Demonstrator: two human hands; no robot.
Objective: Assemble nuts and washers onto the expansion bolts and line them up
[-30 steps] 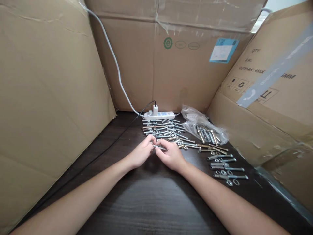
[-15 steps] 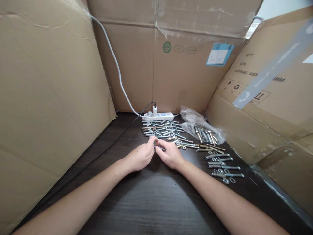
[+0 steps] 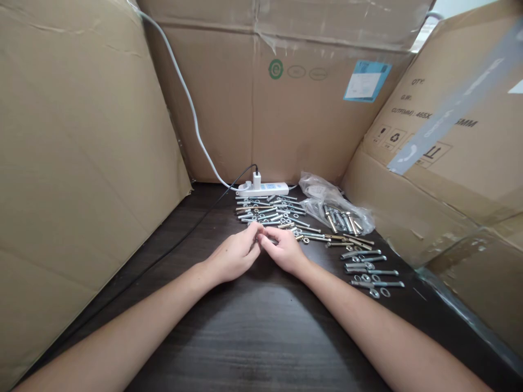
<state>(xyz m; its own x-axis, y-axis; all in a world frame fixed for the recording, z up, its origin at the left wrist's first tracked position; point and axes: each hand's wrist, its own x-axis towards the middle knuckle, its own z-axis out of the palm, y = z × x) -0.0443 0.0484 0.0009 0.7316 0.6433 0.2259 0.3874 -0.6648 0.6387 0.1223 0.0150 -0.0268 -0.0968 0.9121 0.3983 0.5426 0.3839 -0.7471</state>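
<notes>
My left hand (image 3: 238,251) and my right hand (image 3: 286,250) meet fingertip to fingertip just above the table, in front of the laid-out hardware. Both are closed in a pinch. A sliver of a small grey metal piece (image 3: 269,241) shows between the fingers of my right hand; the fingers cover most of it. What my left fingertips grip is hidden. Right behind the hands lie rows of bolts (image 3: 267,222), with metal sleeves, nuts and washers among them. More silver bolts (image 3: 386,272) with sleeves and washers lie to the right, near brass-coloured ones (image 3: 355,241).
A clear plastic bag (image 3: 322,190) with several bolts stands at the back right. Behind the rows sits a white power strip (image 3: 265,189) with a plug and a black cable (image 3: 180,246) running left. Cardboard boxes (image 3: 229,109) wall in the dark table (image 3: 245,337) on three sides.
The view has tilted and shifted slightly, so everything sits a little higher in the picture. My fingers have shifted a little around the small metal piece, and both hands remain together.
</notes>
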